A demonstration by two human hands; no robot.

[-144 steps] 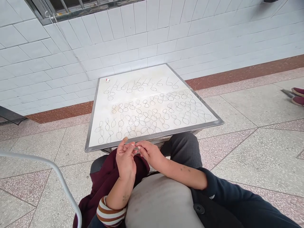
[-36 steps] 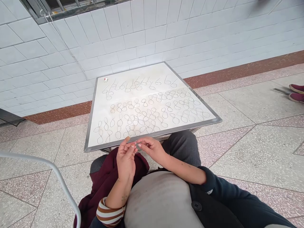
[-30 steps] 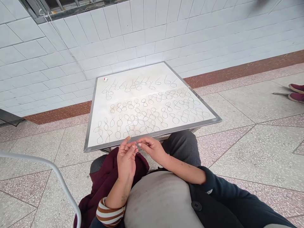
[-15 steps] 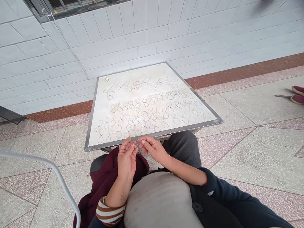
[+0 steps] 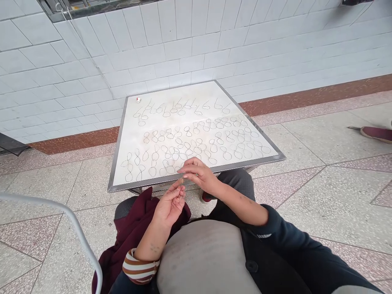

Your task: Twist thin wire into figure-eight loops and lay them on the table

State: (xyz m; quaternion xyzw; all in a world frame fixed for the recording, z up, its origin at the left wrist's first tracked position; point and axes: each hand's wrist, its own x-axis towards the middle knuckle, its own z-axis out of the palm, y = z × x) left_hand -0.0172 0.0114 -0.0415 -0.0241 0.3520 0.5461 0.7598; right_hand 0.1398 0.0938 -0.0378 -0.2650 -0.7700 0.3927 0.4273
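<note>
Low over my lap, at the table's near edge, my left hand is closed in a pinch on a thin wire. The wire stands roughly upright between the fingertips, its exact shape too small to make out. Just above and to the right, my right hand has thumb and fingers drawn together at the wire's upper end. Beyond the hands, the white tabletop bears several thin dark wire-like figure-eight loops in rows. Farther back lie several single loops with a tail, shaped like sixes.
A small red-and-white object sits at the table's far left corner. The table's metal rim is right by my hands. A grey tubular bar curves at left. At right, another person's maroon shoe rests on the floor; a tiled wall stands behind.
My right hand has risen and its fingers now reach over the top of the wire. My left hand has shifted slightly down and right. The loops on the table look the same.
</note>
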